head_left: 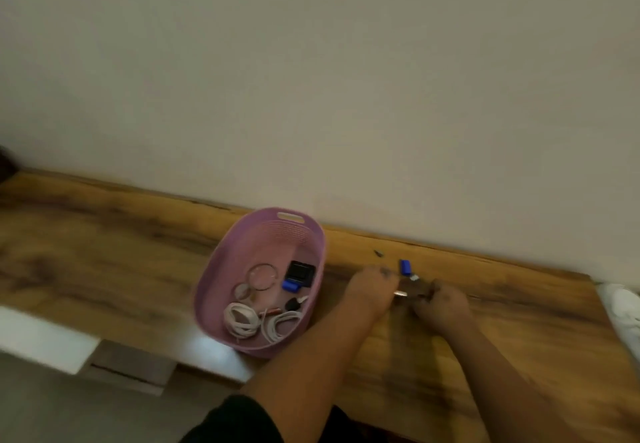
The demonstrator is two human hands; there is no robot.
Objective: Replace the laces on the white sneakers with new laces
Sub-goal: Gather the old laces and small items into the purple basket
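Pinching a small blurred object [410, 289] together, left grip [372, 288] and right grip [441, 304], sneaker [623, 307] far right.

Wooden tabletop [121, 252]: pink plastic basket [221, 280], small blue cylinder [405, 267], white sneaker [623, 311] at right edge.

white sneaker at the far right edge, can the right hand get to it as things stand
Probably yes. The white sneaker lies beyond the wooden table edge, with nothing between it and the right hand. But that hand and the left hand both grip a small blurred object, so it must let go first.
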